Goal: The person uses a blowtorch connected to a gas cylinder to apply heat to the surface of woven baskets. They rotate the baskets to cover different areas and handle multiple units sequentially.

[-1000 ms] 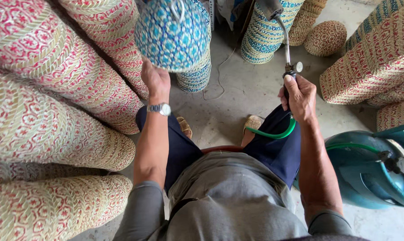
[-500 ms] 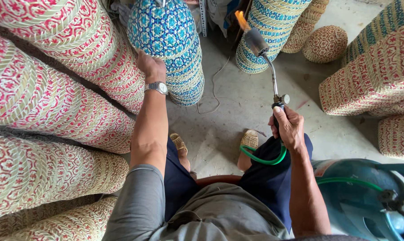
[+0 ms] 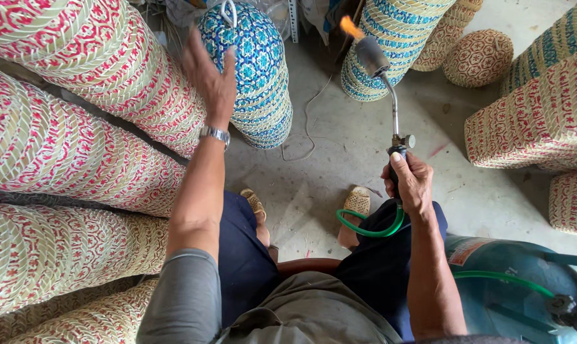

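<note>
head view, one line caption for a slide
Left hand on a blue woven basket stack; right hand holds a lit gas torch.

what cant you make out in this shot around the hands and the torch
Head view only:
- Left hand: motion-blurred, so whether it grips or only touches the blue woven basket stack is unclear.
- Right hand: its grip covers the handle of the gas torch.
- Green hose: part passes behind the right arm.
- Gas cylinder: cut off by the bottom and right edges.
- Red patterned basket stacks: cut off by the left edge.
</note>
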